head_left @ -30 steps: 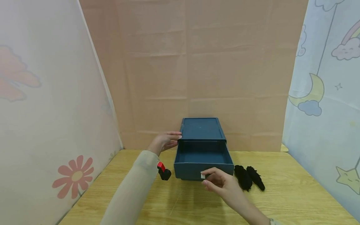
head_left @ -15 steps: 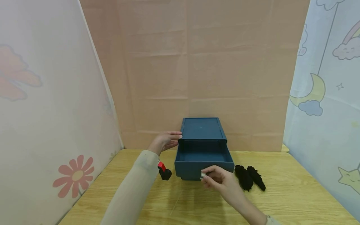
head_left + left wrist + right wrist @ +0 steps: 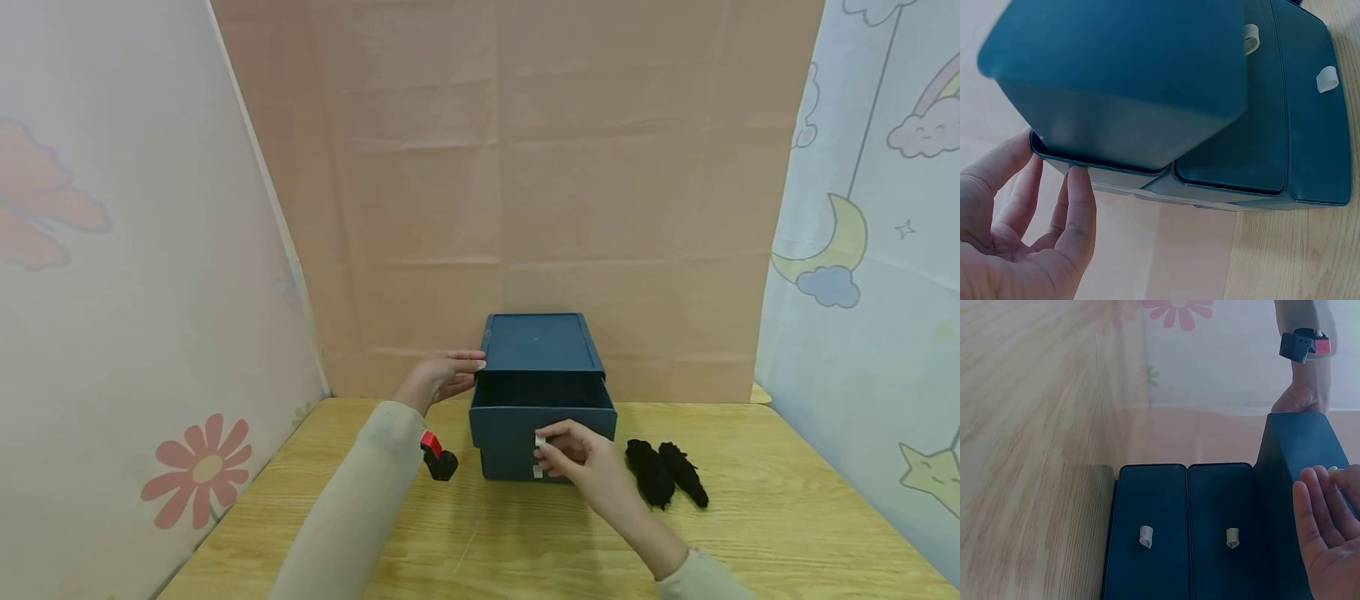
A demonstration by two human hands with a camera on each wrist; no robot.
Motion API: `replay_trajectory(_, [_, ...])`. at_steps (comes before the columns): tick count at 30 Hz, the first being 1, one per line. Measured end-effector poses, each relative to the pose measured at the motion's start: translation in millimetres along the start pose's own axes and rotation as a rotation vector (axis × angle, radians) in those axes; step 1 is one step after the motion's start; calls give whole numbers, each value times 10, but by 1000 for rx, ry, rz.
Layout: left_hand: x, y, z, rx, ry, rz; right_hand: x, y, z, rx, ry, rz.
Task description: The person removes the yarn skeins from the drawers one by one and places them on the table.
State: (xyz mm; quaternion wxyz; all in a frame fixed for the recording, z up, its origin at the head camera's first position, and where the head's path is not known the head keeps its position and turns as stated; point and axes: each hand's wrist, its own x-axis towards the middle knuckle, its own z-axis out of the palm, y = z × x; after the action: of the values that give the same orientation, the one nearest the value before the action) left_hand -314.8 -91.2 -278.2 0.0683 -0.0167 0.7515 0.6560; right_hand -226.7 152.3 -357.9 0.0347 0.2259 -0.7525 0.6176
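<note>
The top drawer (image 3: 498, 427) juts partly from the blue cabinet (image 3: 538, 340) at centre in the head view; it looks like light, stiff, slick plastic, best held by the white tab (image 3: 540, 440) that the right hand (image 3: 596, 473) pinches. In the left wrist view, the left hand (image 3: 1029, 262), lower left, touches the cabinet's edge, fingers extended. In the right wrist view, the drawer stands at right, just behind the right hand.

Sleeves (image 3: 351, 508) are pale beige, the wrist device (image 3: 442, 465) black, red and seemingly boxy.
</note>
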Motion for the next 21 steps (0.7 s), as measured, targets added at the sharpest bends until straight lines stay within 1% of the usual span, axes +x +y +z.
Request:
replay_trajectory(4, [-4, -3, -6, -1, -12, 7, 66, 10, -3, -5, 21, 0])
replay_trajectory(7, [-8, -3, -7, -1, -8, 7, 118, 19, -8, -1, 32, -3])
replay_trajectory(13, [0, -1, -3, -11, 0, -4, 222, 67, -29, -5, 31, -11])
replay_trajectory(17, [-2, -2, -4, -19, -3, 4, 298, 106, -49, -5, 39, -2])
replay_trajectory(21, [-7, -3, -5, -25, -11, 17, 376, 144, -71, -10, 38, -13])
